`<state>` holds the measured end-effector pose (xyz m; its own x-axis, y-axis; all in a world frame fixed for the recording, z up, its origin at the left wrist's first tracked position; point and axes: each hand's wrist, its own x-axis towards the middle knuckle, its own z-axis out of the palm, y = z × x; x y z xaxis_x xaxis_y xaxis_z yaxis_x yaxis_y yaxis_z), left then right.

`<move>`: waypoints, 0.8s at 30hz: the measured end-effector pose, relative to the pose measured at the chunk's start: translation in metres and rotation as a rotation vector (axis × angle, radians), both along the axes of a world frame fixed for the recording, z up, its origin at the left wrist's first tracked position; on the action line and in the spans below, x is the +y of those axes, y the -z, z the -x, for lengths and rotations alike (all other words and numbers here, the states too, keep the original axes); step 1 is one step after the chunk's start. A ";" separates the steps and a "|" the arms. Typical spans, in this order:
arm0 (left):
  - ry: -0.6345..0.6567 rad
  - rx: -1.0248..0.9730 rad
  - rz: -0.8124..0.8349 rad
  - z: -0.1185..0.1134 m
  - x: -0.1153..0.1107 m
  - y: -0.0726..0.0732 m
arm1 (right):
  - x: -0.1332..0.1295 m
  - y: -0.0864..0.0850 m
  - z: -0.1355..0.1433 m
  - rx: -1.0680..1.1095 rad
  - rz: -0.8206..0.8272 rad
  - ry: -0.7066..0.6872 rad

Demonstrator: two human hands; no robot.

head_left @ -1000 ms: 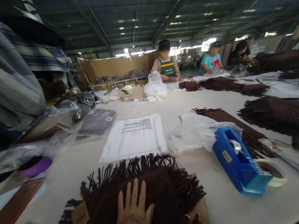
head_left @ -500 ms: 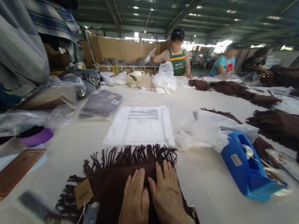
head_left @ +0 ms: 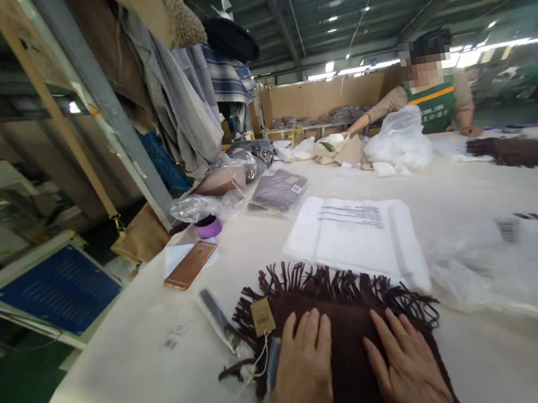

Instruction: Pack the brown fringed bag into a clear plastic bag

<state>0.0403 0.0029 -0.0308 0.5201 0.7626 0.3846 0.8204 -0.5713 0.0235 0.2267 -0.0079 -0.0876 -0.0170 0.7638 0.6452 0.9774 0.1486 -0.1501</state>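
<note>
Head view: phone [head_left: 190, 264] and plastic bags [head_left: 361, 235] flank the fringed scarf [head_left: 339, 312].

Both hands lie flat on the folded scarf [head_left: 348, 324], the left hand [head_left: 302, 375] just beside the right hand [head_left: 411, 375], with a strip of scarf between them. The scarf rests on the table [head_left: 141, 396]. Its fringe [head_left: 331, 280] spreads beyond the fingertips. A paper tag [head_left: 262, 316] sits on the scarf just left of the left hand. Beyond the fringe lies a stack of flat bags [head_left: 355, 236]. To the right of the right hand spreads a loose plastic bag [head_left: 527, 271]. Well left of the left hand and farther off lies a phone [head_left: 190, 265], with a tape roll [head_left: 208, 226] behind it. Across the table, well beyond the hands, a person [head_left: 436, 102] stands.
</note>
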 end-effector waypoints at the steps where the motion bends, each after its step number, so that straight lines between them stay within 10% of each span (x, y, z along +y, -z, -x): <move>1: -0.041 0.028 0.006 0.011 0.000 -0.003 | 0.000 0.001 0.001 0.017 0.009 -0.001; 14: 0.018 0.064 0.061 0.086 0.002 -0.036 | -0.004 -0.027 0.009 -0.061 -0.062 0.043; 24: -0.211 0.096 -0.151 0.119 -0.032 -0.038 | -0.005 -0.027 0.009 -0.006 -0.034 0.049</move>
<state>-0.0789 -0.0289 0.0069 0.3956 0.7955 0.4589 0.9159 -0.3787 -0.1331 0.2175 -0.0130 -0.0602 0.0161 0.7412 0.6711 0.9845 0.1056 -0.1403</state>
